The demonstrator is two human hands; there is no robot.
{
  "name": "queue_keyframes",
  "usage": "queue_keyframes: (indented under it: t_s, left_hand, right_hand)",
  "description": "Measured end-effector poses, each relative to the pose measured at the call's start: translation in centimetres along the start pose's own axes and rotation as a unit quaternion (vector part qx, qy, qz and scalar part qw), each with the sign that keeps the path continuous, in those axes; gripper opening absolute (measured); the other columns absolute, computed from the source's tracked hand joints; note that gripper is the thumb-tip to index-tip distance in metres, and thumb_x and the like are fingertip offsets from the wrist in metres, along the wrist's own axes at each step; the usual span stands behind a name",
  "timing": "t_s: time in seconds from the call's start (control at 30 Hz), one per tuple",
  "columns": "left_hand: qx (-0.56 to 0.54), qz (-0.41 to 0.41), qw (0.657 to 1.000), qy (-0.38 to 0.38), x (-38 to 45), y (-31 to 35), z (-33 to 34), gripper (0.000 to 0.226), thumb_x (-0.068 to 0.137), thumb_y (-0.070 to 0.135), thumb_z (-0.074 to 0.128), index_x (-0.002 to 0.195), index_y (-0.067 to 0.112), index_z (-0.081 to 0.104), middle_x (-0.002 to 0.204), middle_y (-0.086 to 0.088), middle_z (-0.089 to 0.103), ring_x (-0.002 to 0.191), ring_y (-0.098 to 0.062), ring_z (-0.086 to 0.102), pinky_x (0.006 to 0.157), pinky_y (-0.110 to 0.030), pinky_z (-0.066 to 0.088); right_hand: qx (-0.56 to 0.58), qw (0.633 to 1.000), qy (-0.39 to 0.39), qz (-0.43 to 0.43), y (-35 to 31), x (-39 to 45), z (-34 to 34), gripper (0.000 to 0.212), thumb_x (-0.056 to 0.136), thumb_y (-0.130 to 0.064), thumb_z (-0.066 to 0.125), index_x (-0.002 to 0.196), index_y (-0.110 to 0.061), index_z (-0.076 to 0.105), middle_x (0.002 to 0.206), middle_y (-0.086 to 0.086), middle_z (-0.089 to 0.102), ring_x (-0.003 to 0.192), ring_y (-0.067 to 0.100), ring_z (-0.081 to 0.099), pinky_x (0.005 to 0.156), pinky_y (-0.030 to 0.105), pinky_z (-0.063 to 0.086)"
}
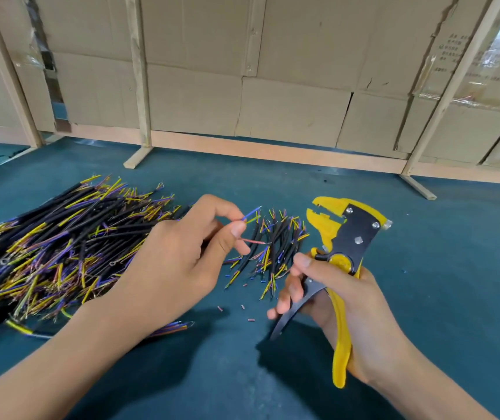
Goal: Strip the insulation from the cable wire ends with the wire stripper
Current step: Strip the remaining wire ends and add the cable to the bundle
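Cardboard-backed blue table (pixel 273 183): left hand (pixel 179 253) pinches a cable (pixel 250 214); right hand (pixel 339 301) grips the wire stripper (pixel 345 237), jaws apart. Advise seating one wire end squarely before squeezing.

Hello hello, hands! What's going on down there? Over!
Left hand pinching cable wire ends. Right hand gripping wire stripper, jaws off the wire. Nothing stripped this second. Small cable pile between hands, not blocking.

My bench's dark teal mat (pixel 424 268) carries a big heap of black-sheathed cables (pixel 54 244) toward its left edge, a smaller cable pile (pixel 276 247) mid-mat, and scattered snipped insulation bits (pixel 242 307).
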State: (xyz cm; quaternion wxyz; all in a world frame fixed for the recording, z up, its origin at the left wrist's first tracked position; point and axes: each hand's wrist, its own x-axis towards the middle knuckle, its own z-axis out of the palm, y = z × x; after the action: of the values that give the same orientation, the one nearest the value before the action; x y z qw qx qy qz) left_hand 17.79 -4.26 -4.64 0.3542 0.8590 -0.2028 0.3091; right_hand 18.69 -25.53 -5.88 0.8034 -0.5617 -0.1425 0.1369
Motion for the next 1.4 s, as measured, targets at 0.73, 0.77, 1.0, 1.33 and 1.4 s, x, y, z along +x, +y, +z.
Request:
queue_keyframes:
  t_s: [0.73, 0.77, 1.0, 1.33, 1.4]
  left_hand:
    - [0.072, 0.097, 0.99, -0.077, -0.6, 0.2, 1.6, 0.017, 0.099, 0.022, 0.054, 0.107, 0.014, 0.066, 0.086, 0.001, 0.068, 0.075, -0.023, 0.065, 0.062, -0.039, 0.055]
    - [0.064, 0.096, 0.991, -0.071, -0.6, 0.1, 1.7, 0.017, 0.098, 0.021, 0.055, 0.106, 0.013, 0.067, 0.088, 0.002, 0.068, 0.077, -0.022, 0.065, 0.063, -0.038, 0.055]
    - [0.023, 0.062, 0.997, -0.03, -0.6, -0.7, 2.3, 0.024, 0.097, 0.027, 0.057, 0.105, 0.009, 0.071, 0.096, 0.009, 0.066, 0.083, -0.015, 0.062, 0.08, -0.025, 0.051]
    - [0.064, 0.004, 0.997, 0.038, -1.1, -2.5, 3.3, 0.014, 0.092, 0.02, 0.065, 0.101, 0.01, 0.07, 0.089, 0.001, 0.067, 0.079, -0.023, 0.062, 0.076, -0.033, 0.048]
    - [0.058, -0.003, 0.998, 0.028, -0.9, -2.3, 3.3, 0.013, 0.091, 0.022, 0.067, 0.097, 0.011, 0.07, 0.084, 0.008, 0.061, 0.076, -0.018, 0.056, 0.072, -0.032, 0.046]
  right_hand:
    - [-0.108, 0.987, 0.047, -0.106, 0.7, 0.5, -2.1, 0.019, 0.084, -0.025, 0.078, 0.086, -0.006, 0.073, 0.065, 0.014, 0.062, 0.061, 0.034, 0.063, 0.072, 0.062, 0.059]
    - [-0.115, 0.986, 0.052, -0.107, 0.8, 0.5, -2.0, 0.015, 0.085, -0.022, 0.077, 0.085, -0.007, 0.073, 0.064, 0.014, 0.062, 0.06, 0.033, 0.063, 0.071, 0.061, 0.059]
    - [-0.127, 0.988, 0.06, -0.058, 0.7, 1.1, -1.5, 0.005, 0.084, -0.016, 0.073, 0.08, -0.014, 0.074, 0.064, 0.013, 0.064, 0.061, 0.032, 0.062, 0.072, 0.048, 0.058]
    - [0.056, 0.994, 0.006, 0.095, 1.6, 3.8, 0.6, 0.011, 0.09, -0.001, 0.064, 0.08, 0.0, 0.067, 0.071, 0.018, 0.055, 0.06, 0.032, 0.057, 0.07, 0.055, 0.057]
    - [0.06, 0.993, 0.002, 0.102, 1.9, 4.4, 1.0, 0.008, 0.085, -0.003, 0.068, 0.08, 0.003, 0.067, 0.072, 0.019, 0.056, 0.061, 0.033, 0.059, 0.071, 0.055, 0.057]
